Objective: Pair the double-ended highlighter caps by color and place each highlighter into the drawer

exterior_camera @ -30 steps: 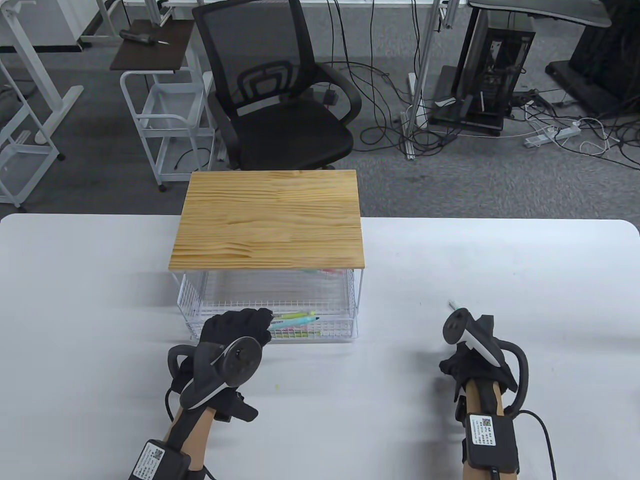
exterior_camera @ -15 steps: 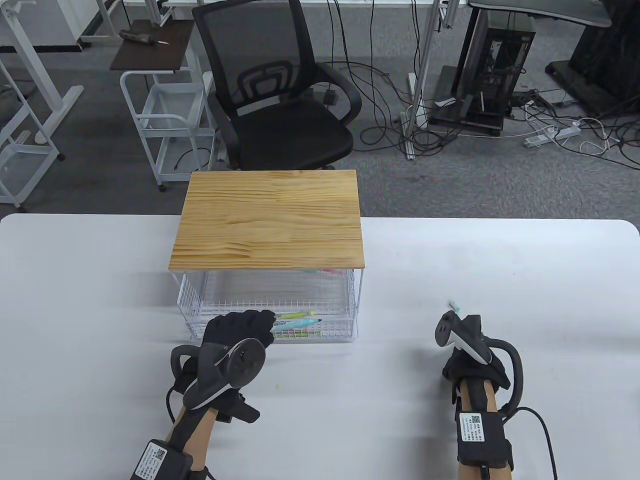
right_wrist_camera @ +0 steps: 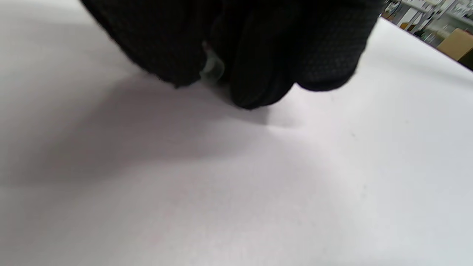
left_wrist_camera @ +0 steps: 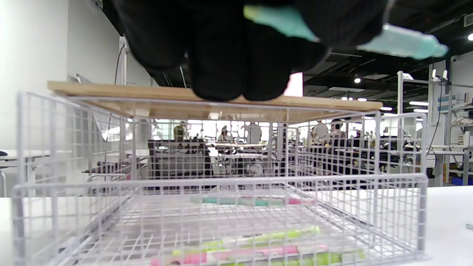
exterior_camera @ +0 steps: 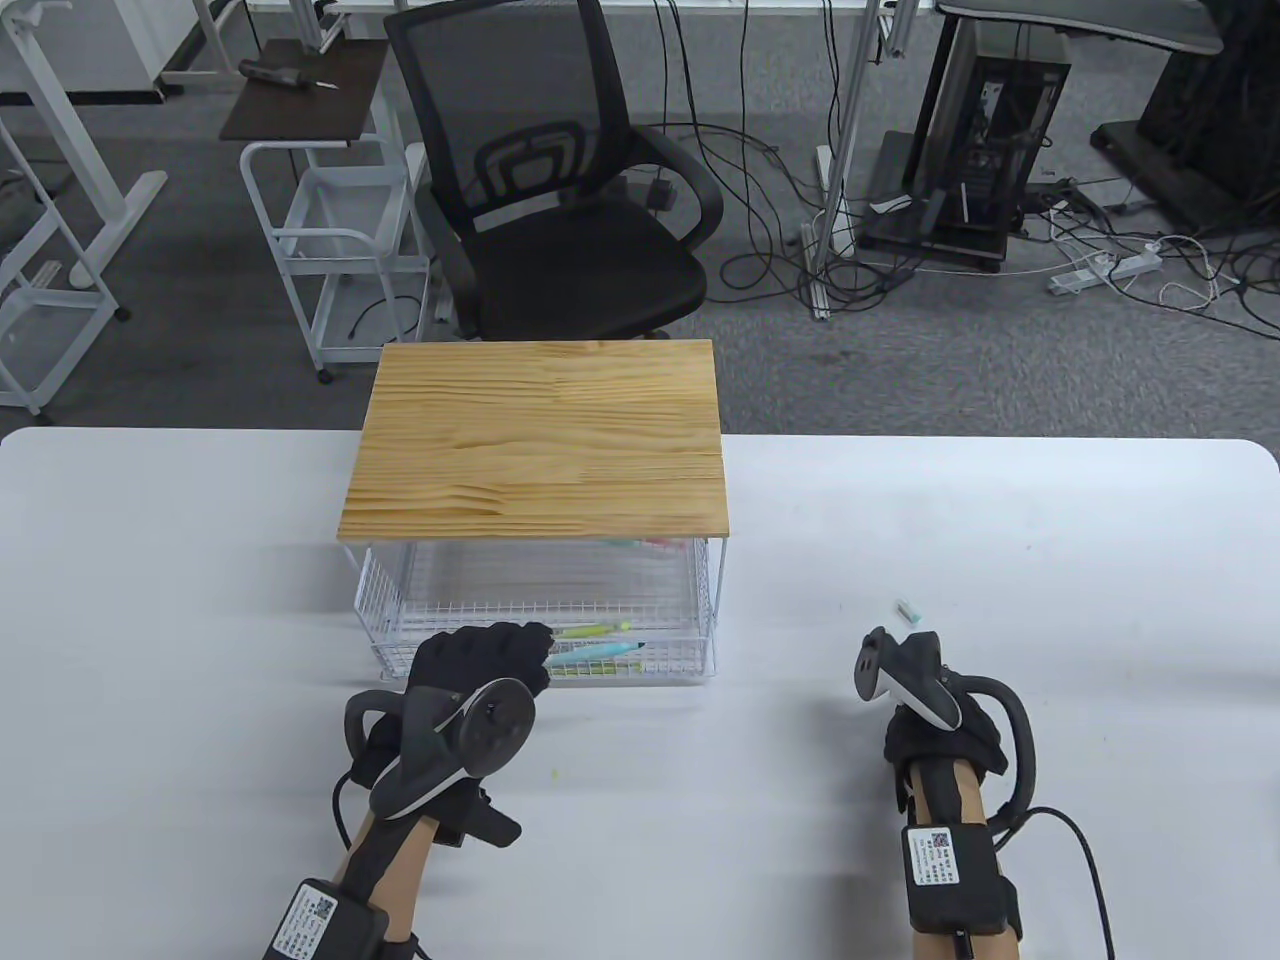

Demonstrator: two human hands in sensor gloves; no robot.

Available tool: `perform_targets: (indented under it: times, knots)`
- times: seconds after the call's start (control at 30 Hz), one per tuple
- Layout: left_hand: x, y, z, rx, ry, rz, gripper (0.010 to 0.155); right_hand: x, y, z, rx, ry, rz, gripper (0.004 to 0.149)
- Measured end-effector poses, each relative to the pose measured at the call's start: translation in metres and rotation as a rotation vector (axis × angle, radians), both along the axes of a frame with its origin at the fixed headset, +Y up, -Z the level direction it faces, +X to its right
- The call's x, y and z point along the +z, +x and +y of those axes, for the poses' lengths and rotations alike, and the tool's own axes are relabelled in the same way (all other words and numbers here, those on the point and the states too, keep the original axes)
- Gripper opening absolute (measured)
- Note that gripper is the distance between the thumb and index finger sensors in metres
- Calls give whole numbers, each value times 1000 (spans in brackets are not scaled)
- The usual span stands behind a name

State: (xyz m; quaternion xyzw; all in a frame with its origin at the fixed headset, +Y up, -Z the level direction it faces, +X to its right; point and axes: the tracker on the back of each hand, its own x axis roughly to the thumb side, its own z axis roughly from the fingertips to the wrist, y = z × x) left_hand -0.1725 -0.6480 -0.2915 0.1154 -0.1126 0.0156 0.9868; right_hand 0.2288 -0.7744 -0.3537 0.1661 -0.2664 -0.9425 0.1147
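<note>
Behind your white desk (exterior_camera: 1000, 520) sit a black chair (exterior_camera: 550, 180), a white cart (exterior_camera: 330, 230) and tangled cables (exterior_camera: 1150, 270) on grey carpet. At centre frame in the table view stands a wire drawer (exterior_camera: 690, 665) under a wooden top (exterior_camera: 540, 445), pulled out toward you. Your left hand (exterior_camera: 480, 655) is at the drawer's front left corner, its grip curled round a teal highlighter (exterior_camera: 600, 650) whose free end points right, over the drawer. The left wrist view shows that highlighter (left_wrist_camera: 402, 40) pinched in your fingers (left_wrist_camera: 236, 55) above the open basket. Green and pink highlighters (left_wrist_camera: 255, 247) lie along the drawer's front, and a teal-and-pink one (left_wrist_camera: 251, 200) lies farther back. Your right hand (exterior_camera: 945, 730) rests low on the desk at lower right, well apart from the drawer, fingers curled under. A small teal cap (exterior_camera: 908, 609) lies on the desk just above it. In the right wrist view something pale green (right_wrist_camera: 212, 68) shows between your fingers; whether you hold it, I cannot tell.
</note>
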Motion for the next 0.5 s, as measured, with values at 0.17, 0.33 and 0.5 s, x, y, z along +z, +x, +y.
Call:
perform_targets:
  times: [0.17, 0.33, 0.5]
  knots:
    - [0, 0, 0, 7, 1, -1, 48, -2, -4, 13, -8, 44, 3, 52]
    - [0, 0, 3, 17, 9, -6, 48, 0, -16, 43, -152, 222, 73, 50]
    - [2, 1, 5, 16, 16, -19, 48, 7, -28, 75, -435, 473, 83, 51]
